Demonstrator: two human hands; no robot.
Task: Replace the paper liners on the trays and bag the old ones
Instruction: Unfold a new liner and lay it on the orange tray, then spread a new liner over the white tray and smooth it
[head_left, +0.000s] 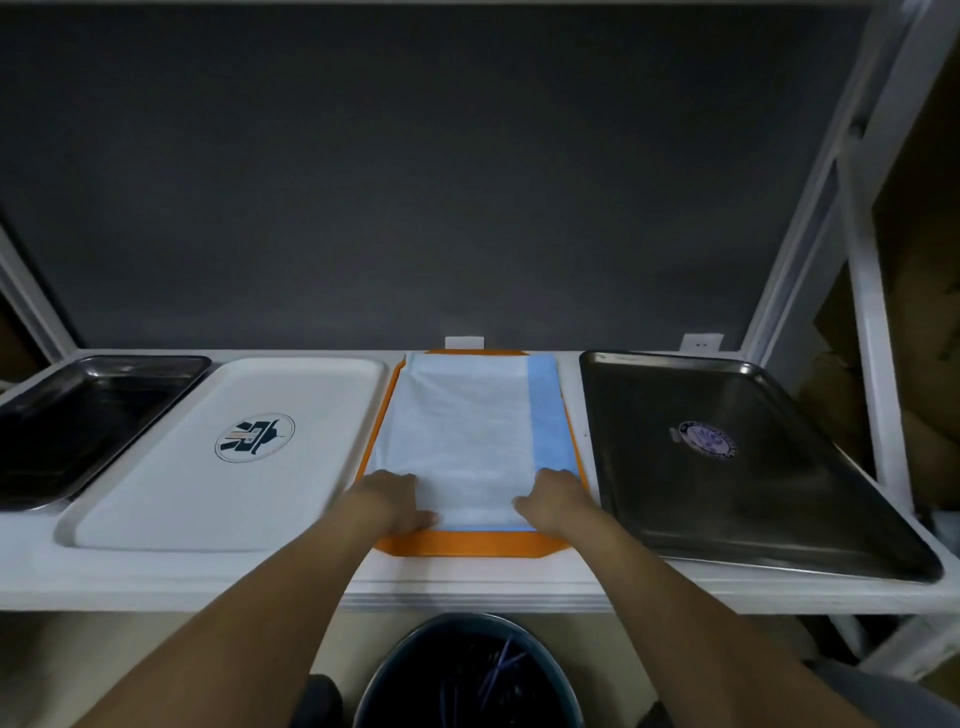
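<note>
Trays sit in a row on the bench. The orange tray holds a pale blue liner. Left hand and right hand press its near corners, grip loose, fingers laid on top, nothing pinched. The white tray bears a logo, the steel tray a round sticker. Below, a dark bin is cut off by the frame, with thin blue strands inside that are hard to make out.

Four trays crowd the white shelf rim to rim: a steel tray, a white tray, an orange tray and a second steel tray, with only slim gaps between. Open air above them runs back to the dark rear panel. White frame posts wall the right side, and a dark bin sits below the front edge.
</note>
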